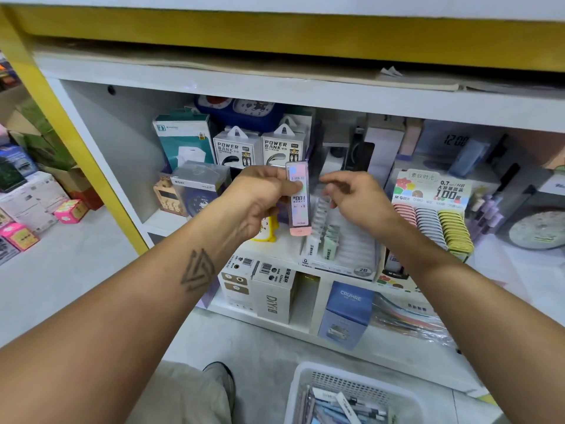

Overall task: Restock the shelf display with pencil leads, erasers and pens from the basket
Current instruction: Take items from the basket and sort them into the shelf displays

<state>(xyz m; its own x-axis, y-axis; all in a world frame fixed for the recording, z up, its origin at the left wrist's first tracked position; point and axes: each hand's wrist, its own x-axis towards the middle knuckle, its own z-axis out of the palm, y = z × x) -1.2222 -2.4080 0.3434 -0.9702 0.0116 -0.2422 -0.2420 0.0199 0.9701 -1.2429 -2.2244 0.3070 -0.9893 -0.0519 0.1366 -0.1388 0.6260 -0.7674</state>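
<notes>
Left hand (pixel 260 194) is pinching a lead case (pixel 298 197); right hand (pixel 356 194), relaxed and empty, is hovering at 3 o'clock. Next I must slot it into the tray (pixel 345 249).

A white shelf (pixel 305 96) with a yellow frame (pixel 76 142) carries power-bank boxes (pixel 260 148), a teal box (pixel 183 139) and a slotted lead tray (pixel 339 243) — beside it a fuller display (pixel 434 215) of pink, grey and yellow cases. Below stands a blue box (pixel 348 313). On the floor (pixel 263 341) — a white basket (pixel 305 390).
</notes>
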